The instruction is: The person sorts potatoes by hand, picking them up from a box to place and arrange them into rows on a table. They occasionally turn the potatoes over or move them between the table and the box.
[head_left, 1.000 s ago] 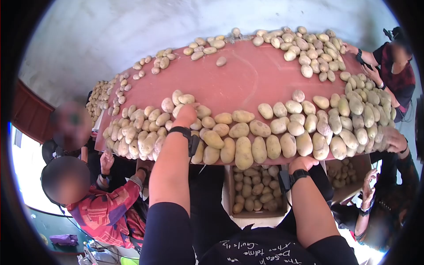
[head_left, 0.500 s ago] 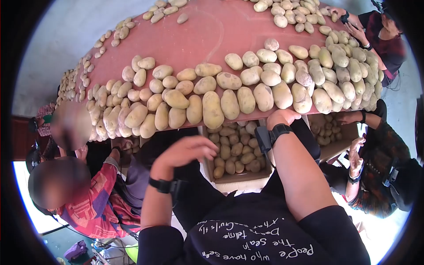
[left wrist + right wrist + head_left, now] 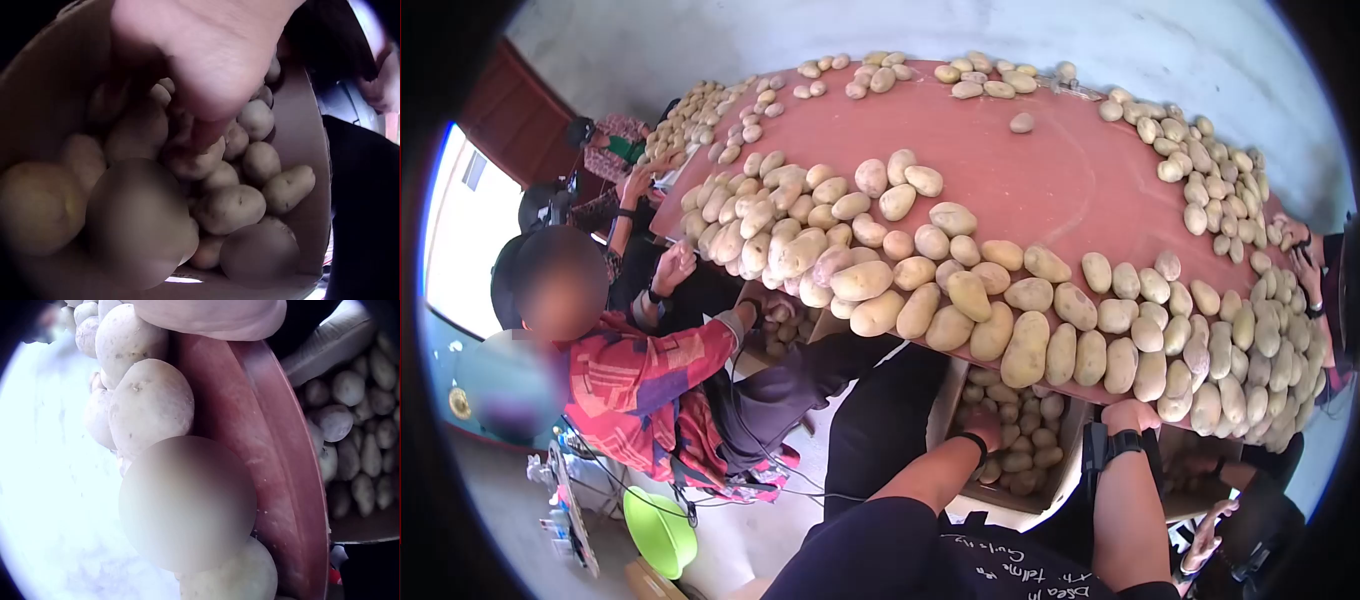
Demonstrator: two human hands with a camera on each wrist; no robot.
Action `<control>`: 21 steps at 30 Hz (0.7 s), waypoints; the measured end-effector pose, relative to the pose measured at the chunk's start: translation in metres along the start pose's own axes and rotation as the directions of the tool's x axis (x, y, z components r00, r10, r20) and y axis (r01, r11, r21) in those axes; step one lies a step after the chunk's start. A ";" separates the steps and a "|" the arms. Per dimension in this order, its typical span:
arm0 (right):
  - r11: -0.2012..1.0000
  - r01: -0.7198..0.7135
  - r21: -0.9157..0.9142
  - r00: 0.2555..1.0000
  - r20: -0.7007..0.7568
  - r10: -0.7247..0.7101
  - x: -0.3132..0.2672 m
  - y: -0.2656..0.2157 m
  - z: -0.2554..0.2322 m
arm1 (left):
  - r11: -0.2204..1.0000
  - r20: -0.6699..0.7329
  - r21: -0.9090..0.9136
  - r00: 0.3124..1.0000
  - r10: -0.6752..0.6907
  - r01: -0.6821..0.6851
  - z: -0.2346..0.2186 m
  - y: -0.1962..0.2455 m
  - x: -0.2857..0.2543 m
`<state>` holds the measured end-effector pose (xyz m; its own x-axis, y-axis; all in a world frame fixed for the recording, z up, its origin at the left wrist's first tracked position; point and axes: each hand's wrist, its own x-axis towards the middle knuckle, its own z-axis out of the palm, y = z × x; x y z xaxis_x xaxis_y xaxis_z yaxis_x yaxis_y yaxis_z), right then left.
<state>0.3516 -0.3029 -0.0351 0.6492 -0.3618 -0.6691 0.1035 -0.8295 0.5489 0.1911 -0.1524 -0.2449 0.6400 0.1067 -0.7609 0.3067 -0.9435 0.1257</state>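
Note:
My left hand (image 3: 982, 425) is down inside a cardboard box of potatoes below the table edge. In the left wrist view the thumb (image 3: 208, 131) bends down onto a potato (image 3: 194, 159); the other fingertips are mostly hidden in shadow. My right hand (image 3: 1130, 415) rests at the front edge of the red table (image 3: 960, 150), beside a row of potatoes. From the right wrist view, only a rounded part of that hand (image 3: 212, 319) shows over the table rim, and its fingers are out of sight.
Potatoes (image 3: 1025, 350) line the table's front edge, with more heaps along the back and both ends. A person in a red patterned top (image 3: 640, 390) sits at the left, with a green basin (image 3: 660, 530) behind. Other people's hands (image 3: 1305, 265) work at the right end.
My left hand has left the potatoes on the table, passed empty over my lap and gone down into the box. The right hand stays at the table edge. The head view has shifted.

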 end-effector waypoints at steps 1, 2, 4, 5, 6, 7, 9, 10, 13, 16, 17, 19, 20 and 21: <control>1.000 -0.008 -0.004 1.000 -0.007 0.008 0.003 -0.001 0.002 | 1.000 0.022 0.009 1.000 0.005 -0.005 -0.015 0.003 -0.012; 1.000 -0.014 -0.009 1.000 -0.010 0.014 0.004 -0.002 0.004 | 1.000 0.046 0.021 0.999 0.010 -0.011 -0.030 0.008 -0.024; 0.999 -0.029 -0.014 0.999 -0.013 0.029 0.009 -0.003 0.005 | 0.998 0.056 -0.050 0.998 0.030 -0.027 -0.037 0.012 -0.038; 0.999 -0.033 -0.014 0.999 -0.012 0.032 0.010 -0.004 0.006 | 0.991 0.029 -0.129 0.999 0.038 -0.034 -0.034 0.013 -0.040; 0.999 -0.030 -0.014 0.999 -0.014 0.029 0.012 -0.005 0.007 | 0.978 0.000 -0.206 0.999 0.045 -0.044 -0.031 0.013 -0.042; 1.000 -0.028 -0.013 1.000 -0.014 0.028 0.015 -0.005 0.009 | 0.978 -0.067 -0.211 0.998 -0.007 -0.007 -0.025 0.014 -0.043; 0.999 -0.036 -0.015 0.999 0.002 0.036 0.017 -0.006 0.009 | 0.974 -0.199 -0.224 0.976 -0.086 0.040 -0.012 0.025 -0.041; 1.000 -0.025 -0.019 1.000 0.018 0.025 0.014 -0.008 0.006 | 0.973 -0.126 -0.230 0.991 -0.039 0.009 -0.010 0.025 -0.031; 0.994 -0.112 -0.014 0.990 0.089 0.113 0.032 -0.010 0.012 | 0.964 0.012 -0.253 0.996 0.089 -0.083 -0.007 0.015 -0.013; 0.979 -0.179 0.095 0.983 -0.029 0.183 0.063 -0.019 0.038 | 0.949 0.014 -0.279 0.988 0.156 -0.146 -0.017 0.005 -0.025; 0.982 -0.166 0.096 0.985 -0.037 0.170 0.067 -0.017 0.040 | 0.943 0.028 -0.291 0.984 0.177 -0.161 -0.020 0.002 -0.027; 0.987 -0.127 0.095 0.991 -0.024 0.129 0.057 -0.015 0.032 | 0.934 0.046 -0.314 0.980 0.196 -0.172 -0.031 0.004 -0.039; 0.989 -0.113 0.094 0.993 -0.015 0.115 0.052 -0.015 0.029 | 0.933 0.047 -0.320 0.980 0.191 -0.166 -0.039 0.005 -0.046; 0.990 -0.100 0.096 0.995 -0.009 0.101 0.048 -0.013 0.026 | 0.932 0.051 -0.325 0.981 0.185 -0.159 -0.048 0.005 -0.057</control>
<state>0.3617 -0.3205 -0.0881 0.6631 -0.4398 -0.6057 -0.0343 -0.8262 0.5623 0.1900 -0.1484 -0.1705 0.6491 -0.0858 -0.7559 0.4131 -0.7946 0.4450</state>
